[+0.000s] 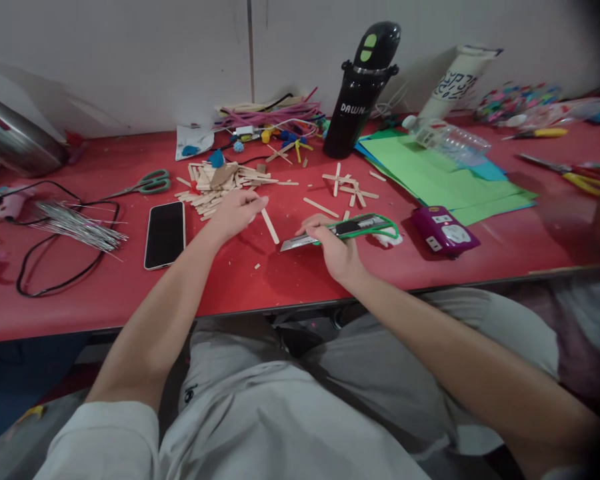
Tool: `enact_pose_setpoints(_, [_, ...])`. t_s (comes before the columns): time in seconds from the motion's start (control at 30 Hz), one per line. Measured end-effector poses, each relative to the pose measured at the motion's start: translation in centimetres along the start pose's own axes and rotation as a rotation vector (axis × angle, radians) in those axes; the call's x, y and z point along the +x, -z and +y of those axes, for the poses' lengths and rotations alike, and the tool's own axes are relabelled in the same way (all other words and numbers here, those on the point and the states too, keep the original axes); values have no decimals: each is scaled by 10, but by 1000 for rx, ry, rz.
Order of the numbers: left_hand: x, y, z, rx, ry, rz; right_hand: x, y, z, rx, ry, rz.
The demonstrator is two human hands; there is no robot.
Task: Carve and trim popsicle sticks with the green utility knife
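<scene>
Between the fingers of my left hand (235,217) is a wooden craft stick (271,227), its free end slanting down toward me. My right hand (333,248) grips a green and black utility knife (363,227), whose blade reaches left, close to the stick's free end but apart from it. Behind my left hand lies a heap of craft sticks (213,190). Several sticks overlap in a crossed cluster (353,185) beyond the knife, and a single loose stick (321,207) rests nearer. Small wood scraps (257,266) dot the red table (260,290) below my hands.
Left are a phone (165,235), scissors (153,183), thin wires (83,227) and a black cable. A black bottle (360,93) stands at the back. Rightward lie green paper sheets (460,177), a clear plastic bottle (453,141), a purple plug adapter (444,231) and pliers (575,175).
</scene>
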State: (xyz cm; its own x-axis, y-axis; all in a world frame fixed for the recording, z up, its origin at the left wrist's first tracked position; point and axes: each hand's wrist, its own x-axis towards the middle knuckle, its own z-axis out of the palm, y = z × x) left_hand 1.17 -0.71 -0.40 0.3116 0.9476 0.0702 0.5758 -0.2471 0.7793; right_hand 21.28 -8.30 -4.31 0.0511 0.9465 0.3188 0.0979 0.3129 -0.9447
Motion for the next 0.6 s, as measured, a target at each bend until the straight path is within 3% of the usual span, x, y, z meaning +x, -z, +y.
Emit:
enact_pose_setpoints(0.1, [-4, 4, 5, -89, -127, 111, 4, 1, 2, 120, -151, -38])
enact_pose_setpoints(0.23, [-5, 2, 9, -145, -174, 194, 6, 0, -2, 246, -382, -124])
enact_pose_setpoints(0.37, [-7, 0, 14, -101, -223, 223, 6, -3, -8, 243, -375, -146])
enact_pose_setpoints(0.47, [-10, 2, 17, -71, -223, 144, 8, -2, -8, 225, -331, -61])
enact_pose_setpoints(0.6, [-16, 4, 22, -46, -162, -175, 14, 6, -6, 218, -293, 106])
